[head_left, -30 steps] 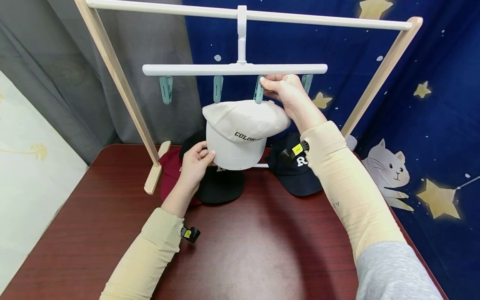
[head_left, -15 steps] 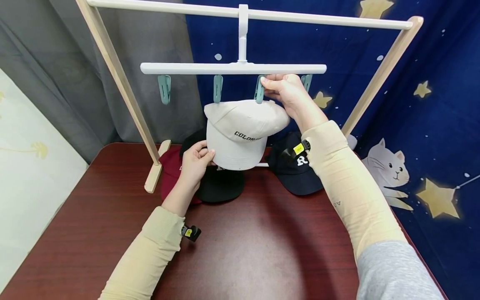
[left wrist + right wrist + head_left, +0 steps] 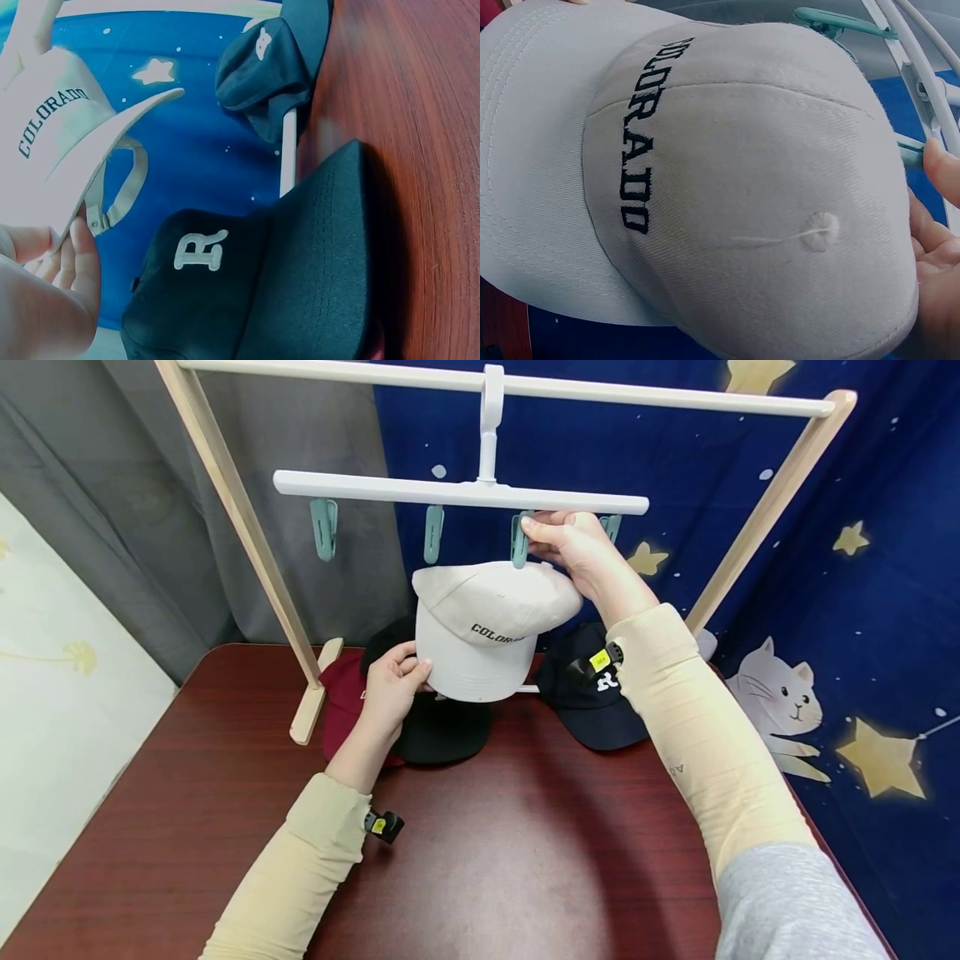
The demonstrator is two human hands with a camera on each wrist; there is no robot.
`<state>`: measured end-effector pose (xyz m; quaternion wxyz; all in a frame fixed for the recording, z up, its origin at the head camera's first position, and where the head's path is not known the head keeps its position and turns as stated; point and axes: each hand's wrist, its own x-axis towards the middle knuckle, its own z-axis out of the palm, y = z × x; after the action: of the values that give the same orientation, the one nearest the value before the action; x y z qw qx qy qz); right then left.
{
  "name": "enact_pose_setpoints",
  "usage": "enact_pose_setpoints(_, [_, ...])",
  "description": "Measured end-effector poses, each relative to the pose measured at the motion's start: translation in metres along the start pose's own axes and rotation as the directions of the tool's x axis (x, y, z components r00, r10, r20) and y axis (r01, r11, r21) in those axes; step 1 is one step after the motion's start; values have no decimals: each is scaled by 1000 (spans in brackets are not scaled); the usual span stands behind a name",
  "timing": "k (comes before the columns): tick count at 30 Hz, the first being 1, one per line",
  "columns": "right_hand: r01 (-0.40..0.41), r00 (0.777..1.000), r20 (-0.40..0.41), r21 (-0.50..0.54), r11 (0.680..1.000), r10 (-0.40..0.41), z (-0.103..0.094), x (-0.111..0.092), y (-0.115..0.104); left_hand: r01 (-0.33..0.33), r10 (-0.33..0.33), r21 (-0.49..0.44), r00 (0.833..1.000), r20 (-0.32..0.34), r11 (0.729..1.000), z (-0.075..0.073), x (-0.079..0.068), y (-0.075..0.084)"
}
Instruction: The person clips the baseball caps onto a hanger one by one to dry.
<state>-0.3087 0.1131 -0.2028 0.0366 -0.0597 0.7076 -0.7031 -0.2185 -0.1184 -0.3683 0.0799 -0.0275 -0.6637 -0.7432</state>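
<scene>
A white baseball cap (image 3: pixel 480 627) lettered COLORADO is held up below a white clip hanger (image 3: pixel 420 491), brim down. My left hand (image 3: pixel 393 681) pinches the brim's left edge between thumb and fingers; the left wrist view shows this grip on the cap (image 3: pixel 67 142). Up at the hanger, my right hand (image 3: pixel 570 547) pinches a teal clip (image 3: pixel 520 539), third from the left, whose lower end is right at the top of the cap. In the right wrist view the cap (image 3: pixel 742 165) covers most of that clip, and the thumb (image 3: pixel 941 169) presses on its end.
The hanger hooks onto a rack's white rail (image 3: pixel 360 372) between wooden posts. Other teal clips (image 3: pixel 324 529) hang along it. On the reddish-brown table (image 3: pixel 480 860) lie a maroon cap (image 3: pixel 343 702), a black cap (image 3: pixel 446 732) and a navy cap (image 3: pixel 592 710).
The hanger has tilted, its left end rising and swinging slightly left while its right end dips a little. Both hands keep their holds on the cap and clip.
</scene>
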Motion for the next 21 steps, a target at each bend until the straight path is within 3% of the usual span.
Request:
enact_pose_setpoints(9, [-24,1000,11,-111,994,26,-2,-1,1,21,-22,3,998,65,1000,-1,-3,-2])
enact_pose_setpoints(21, [40,999,-4,-219,975,-42,0,-1,7,51,-52,12,992,112,999,1,-4,-6])
